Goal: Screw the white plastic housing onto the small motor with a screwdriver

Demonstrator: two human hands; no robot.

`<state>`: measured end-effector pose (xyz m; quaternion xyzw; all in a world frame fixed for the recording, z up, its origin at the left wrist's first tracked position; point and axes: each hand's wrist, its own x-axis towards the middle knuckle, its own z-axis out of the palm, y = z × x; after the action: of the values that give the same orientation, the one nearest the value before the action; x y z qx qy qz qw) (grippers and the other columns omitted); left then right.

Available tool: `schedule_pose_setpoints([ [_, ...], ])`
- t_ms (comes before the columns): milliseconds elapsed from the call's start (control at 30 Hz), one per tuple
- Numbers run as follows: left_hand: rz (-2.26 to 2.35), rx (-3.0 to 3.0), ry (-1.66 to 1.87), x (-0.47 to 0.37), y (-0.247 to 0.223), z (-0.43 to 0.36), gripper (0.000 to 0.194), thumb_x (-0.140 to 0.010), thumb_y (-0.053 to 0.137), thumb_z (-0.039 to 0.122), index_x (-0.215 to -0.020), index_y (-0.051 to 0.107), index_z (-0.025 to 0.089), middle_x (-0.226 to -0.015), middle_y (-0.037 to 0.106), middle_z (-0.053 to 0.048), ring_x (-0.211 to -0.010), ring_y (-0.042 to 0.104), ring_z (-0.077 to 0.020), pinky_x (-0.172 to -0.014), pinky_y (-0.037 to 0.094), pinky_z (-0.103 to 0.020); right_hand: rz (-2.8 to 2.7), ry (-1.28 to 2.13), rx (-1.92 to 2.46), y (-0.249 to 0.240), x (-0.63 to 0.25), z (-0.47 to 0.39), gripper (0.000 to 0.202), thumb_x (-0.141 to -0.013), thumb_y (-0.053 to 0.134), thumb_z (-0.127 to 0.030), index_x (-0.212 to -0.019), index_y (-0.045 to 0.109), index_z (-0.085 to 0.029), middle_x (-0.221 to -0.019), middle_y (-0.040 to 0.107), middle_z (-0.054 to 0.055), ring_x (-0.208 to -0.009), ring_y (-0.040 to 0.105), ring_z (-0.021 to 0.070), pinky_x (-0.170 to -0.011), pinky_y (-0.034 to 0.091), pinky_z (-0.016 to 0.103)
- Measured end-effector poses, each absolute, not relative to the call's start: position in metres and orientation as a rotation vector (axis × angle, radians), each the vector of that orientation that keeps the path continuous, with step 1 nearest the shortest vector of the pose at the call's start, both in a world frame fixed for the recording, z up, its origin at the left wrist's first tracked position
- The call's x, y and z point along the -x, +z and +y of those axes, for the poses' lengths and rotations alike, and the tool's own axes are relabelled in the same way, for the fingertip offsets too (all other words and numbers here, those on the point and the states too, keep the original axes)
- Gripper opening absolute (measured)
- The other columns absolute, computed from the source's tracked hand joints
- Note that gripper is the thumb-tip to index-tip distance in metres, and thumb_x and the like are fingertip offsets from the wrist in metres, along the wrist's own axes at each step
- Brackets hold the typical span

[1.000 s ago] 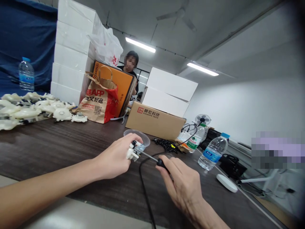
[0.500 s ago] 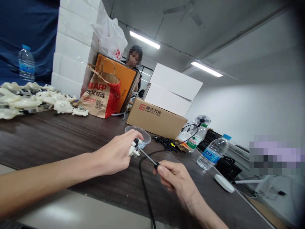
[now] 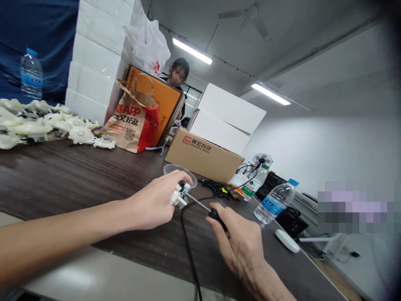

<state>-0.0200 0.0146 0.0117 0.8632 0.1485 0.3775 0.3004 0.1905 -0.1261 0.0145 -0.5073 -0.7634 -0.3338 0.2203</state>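
Fingers of my left hand (image 3: 161, 198) are wrapped round a small white plastic part (image 3: 178, 200) with a black piece near its top. My right hand (image 3: 239, 236) grips a screwdriver (image 3: 216, 215) by its black handle. The metal shaft points up and left, its tip at the white part's right side; whether it sits in a screw I cannot tell. Just behind my left hand stands a clear plastic bowl (image 3: 192, 177), partly hidden by that hand. A black cable (image 3: 186, 238) runs over the dark table (image 3: 125, 246) between my hands.
White plastic parts (image 3: 34, 125) lie heaped at the left. A paper bag (image 3: 125, 121), an orange box (image 3: 166, 108) and a cardboard box (image 3: 203, 154) stand behind. Small black pieces (image 3: 214, 188) lie before the box. Water bottles (image 3: 274, 202) stand right. A person (image 3: 178, 77) is behind the boxes.
My right hand has turned and changed its hold on the screwdriver handle, with the fingers now further over it. My left hand keeps the white part in nearly the same place. The view has shifted slightly.
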Motion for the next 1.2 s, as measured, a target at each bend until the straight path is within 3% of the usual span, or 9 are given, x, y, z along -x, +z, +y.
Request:
schedule_pose_setpoints([
  [167,0.374,-2.37,0.995,0.021,0.008,0.014,0.065,-0.064,0.048,-0.006,-0.12,0.051,0.026,-0.119,0.063,-0.001,-0.107,0.063,-0.023,-0.091,0.047,-0.035,-2.137,-0.85,1.416,0.013,-0.187,-0.133,0.019,-0.104,0.048,-0.025,-0.11,0.062,-0.013,-0.072,0.07,0.004,-0.056,0.066,0.0169,-0.054,0.043,0.027],
  [433,0.412,-2.471,0.966,0.024,0.006,0.016,0.062,-0.068,0.048,-0.004,-0.123,0.048,0.024,-0.121,0.061,-0.004,-0.108,0.063,-0.0263,-0.091,0.046,-0.038,-1.931,-0.297,1.65,0.017,-0.178,-0.136,0.032,-0.102,0.051,-0.038,-0.082,0.067,-0.02,-0.068,0.066,0.0,-0.058,0.058,0.0156,-0.059,0.042,0.028],
  [533,0.408,-2.51,0.972,0.025,0.007,0.016,0.061,-0.068,0.048,-0.004,-0.123,0.048,0.023,-0.122,0.061,-0.004,-0.11,0.062,-0.0263,-0.092,0.046,-0.038,-1.81,0.095,1.713,0.021,-0.177,-0.134,0.041,-0.098,0.054,-0.047,-0.071,0.063,-0.018,-0.061,0.052,-0.002,-0.057,0.045,0.0127,-0.055,0.034,0.026],
  [667,0.402,-2.53,0.994,0.025,0.008,0.016,0.06,-0.068,0.048,-0.004,-0.121,0.048,0.023,-0.12,0.061,-0.004,-0.106,0.064,-0.0247,-0.09,0.047,-0.036,-1.488,0.915,1.556,0.02,-0.184,-0.127,0.048,-0.088,0.064,-0.062,-0.076,0.065,-0.015,-0.051,0.029,-0.009,-0.045,0.018,0.0065,-0.043,0.013,0.022],
  [767,0.398,-2.527,1.007,0.024,0.01,0.016,0.059,-0.068,0.048,-0.005,-0.12,0.049,0.023,-0.118,0.062,-0.003,-0.103,0.064,-0.0239,-0.088,0.047,-0.035,-1.355,1.183,1.471,0.02,-0.189,-0.123,0.048,-0.086,0.067,-0.061,-0.08,0.066,-0.014,-0.046,0.026,-0.012,-0.042,0.009,0.0044,-0.041,0.006,0.022],
  [867,0.424,-2.46,0.981,0.022,0.012,0.015,0.061,-0.066,0.05,-0.005,-0.119,0.052,0.024,-0.118,0.064,-0.002,-0.104,0.064,-0.0246,-0.088,0.047,-0.036,-1.506,0.959,1.552,0.024,-0.187,-0.123,0.043,-0.091,0.063,-0.055,-0.082,0.069,-0.014,-0.046,0.039,-0.008,-0.04,0.023,0.0058,-0.04,0.017,0.021],
  [1000,0.49,-2.223,0.945,0.017,0.011,0.014,0.071,-0.063,0.055,-0.003,-0.128,0.051,0.025,-0.115,0.067,-0.004,-0.102,0.065,-0.0249,-0.086,0.049,-0.036,-1.777,-0.087,1.6,0.026,-0.183,-0.126,0.017,-0.091,0.068,-0.033,-0.087,0.07,-0.016,-0.075,0.07,0.003,-0.065,0.062,0.0151,-0.061,0.045,0.025],
  [1100,0.475,-2.133,0.913,0.014,0.008,0.016,0.072,-0.06,0.056,-0.005,-0.126,0.054,0.022,-0.11,0.069,-0.005,-0.096,0.066,-0.0249,-0.082,0.05,-0.035,-1.976,-0.697,1.459,0.021,-0.184,-0.129,0.014,-0.097,0.062,-0.024,-0.102,0.069,-0.014,-0.077,0.071,0.005,-0.066,0.065,0.0173,-0.063,0.046,0.027],
  [1200,0.443,-2.173,0.911,0.014,0.005,0.019,0.068,-0.06,0.052,-0.006,-0.121,0.056,0.022,-0.111,0.069,-0.006,-0.096,0.065,-0.0251,-0.079,0.048,-0.035,-2.107,-0.949,1.426,0.015,-0.186,-0.131,0.019,-0.102,0.053,-0.022,-0.11,0.065,-0.01,-0.072,0.067,0.005,-0.061,0.064,0.0177,-0.057,0.042,0.028],
])
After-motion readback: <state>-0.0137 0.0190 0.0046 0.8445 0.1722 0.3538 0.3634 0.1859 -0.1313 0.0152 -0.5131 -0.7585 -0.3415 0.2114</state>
